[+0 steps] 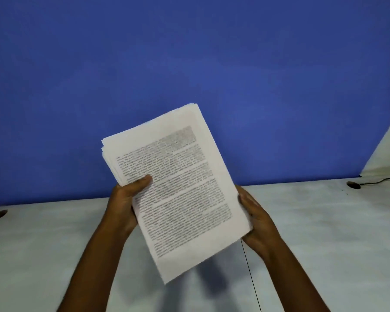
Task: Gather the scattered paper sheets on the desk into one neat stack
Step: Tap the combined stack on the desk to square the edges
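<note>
Holding: left hand (pixel 124 206) grips the paper stack (pixel 180 190) at its left edge, thumb on the printed top page
Other side: right hand (pixel 258 219) lies against the right edge; I cannot tell if its fingers curl under
Position: held tilted above the white desk (pixel 54 244)
Behind: blue wall (pixel 189 52)

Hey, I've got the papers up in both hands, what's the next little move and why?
Probably tap the stack edge-down on the desk: both the left hand and right hand hold it in the air, and sheet edges at its upper left look fanned.
</note>
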`<action>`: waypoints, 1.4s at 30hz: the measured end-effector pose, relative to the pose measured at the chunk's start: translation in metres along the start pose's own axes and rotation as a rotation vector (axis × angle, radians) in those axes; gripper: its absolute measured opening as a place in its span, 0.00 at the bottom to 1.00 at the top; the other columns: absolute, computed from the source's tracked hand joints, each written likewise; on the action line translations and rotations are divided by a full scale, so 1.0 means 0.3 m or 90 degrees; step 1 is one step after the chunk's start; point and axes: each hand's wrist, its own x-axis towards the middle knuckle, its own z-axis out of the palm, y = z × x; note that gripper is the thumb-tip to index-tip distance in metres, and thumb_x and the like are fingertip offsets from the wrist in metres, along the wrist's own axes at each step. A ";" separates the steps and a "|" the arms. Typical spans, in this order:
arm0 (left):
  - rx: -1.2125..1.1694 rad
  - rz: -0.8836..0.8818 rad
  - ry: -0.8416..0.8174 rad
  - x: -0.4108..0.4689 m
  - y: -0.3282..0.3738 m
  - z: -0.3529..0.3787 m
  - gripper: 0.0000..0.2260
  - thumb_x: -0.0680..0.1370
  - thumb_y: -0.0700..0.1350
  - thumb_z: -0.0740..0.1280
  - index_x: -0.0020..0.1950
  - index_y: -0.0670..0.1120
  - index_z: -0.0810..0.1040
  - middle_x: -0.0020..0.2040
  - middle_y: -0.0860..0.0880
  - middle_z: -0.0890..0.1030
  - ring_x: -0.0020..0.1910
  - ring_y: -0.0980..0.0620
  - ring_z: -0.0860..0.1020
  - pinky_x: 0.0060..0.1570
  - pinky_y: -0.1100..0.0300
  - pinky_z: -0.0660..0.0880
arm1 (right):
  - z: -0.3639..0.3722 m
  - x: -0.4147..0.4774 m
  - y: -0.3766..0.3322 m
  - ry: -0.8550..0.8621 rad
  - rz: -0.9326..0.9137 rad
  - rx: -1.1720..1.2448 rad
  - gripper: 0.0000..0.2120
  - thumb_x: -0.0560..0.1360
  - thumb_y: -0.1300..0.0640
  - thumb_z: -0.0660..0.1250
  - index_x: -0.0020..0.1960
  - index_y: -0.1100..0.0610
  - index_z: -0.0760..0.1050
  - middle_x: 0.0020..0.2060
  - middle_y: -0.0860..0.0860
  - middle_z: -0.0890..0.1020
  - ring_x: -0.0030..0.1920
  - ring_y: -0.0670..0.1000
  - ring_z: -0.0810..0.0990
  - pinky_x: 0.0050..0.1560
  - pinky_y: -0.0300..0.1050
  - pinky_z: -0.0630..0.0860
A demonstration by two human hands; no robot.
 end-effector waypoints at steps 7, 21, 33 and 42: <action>-0.005 -0.297 0.020 -0.085 -0.150 -0.036 0.22 0.71 0.38 0.71 0.66 0.39 0.79 0.62 0.37 0.81 0.53 0.37 0.82 0.57 0.42 0.77 | -0.060 -0.075 0.021 -0.030 0.255 -0.125 0.14 0.78 0.55 0.69 0.62 0.58 0.82 0.61 0.60 0.82 0.58 0.59 0.83 0.54 0.51 0.81; -0.035 -0.328 0.069 -0.250 -0.382 0.142 0.17 0.77 0.48 0.66 0.59 0.38 0.83 0.52 0.38 0.85 0.44 0.40 0.85 0.43 0.52 0.83 | -0.213 -0.048 -0.033 0.097 0.374 -0.011 0.27 0.72 0.40 0.69 0.64 0.57 0.81 0.54 0.61 0.84 0.48 0.60 0.84 0.49 0.51 0.79; 0.155 -0.187 0.105 -0.369 -0.484 0.162 0.15 0.72 0.48 0.68 0.57 0.45 0.81 0.51 0.46 0.87 0.46 0.49 0.86 0.35 0.64 0.80 | -0.324 -0.129 -0.064 -0.027 0.277 -0.133 0.22 0.70 0.56 0.73 0.64 0.55 0.79 0.59 0.59 0.83 0.58 0.63 0.83 0.56 0.57 0.79; 0.069 -0.201 0.106 -0.287 -0.461 0.195 0.19 0.66 0.49 0.78 0.52 0.41 0.85 0.49 0.42 0.86 0.43 0.46 0.86 0.37 0.58 0.82 | -0.340 -0.075 -0.083 -0.045 0.267 -0.158 0.20 0.73 0.59 0.70 0.65 0.56 0.77 0.59 0.57 0.84 0.58 0.59 0.83 0.55 0.52 0.81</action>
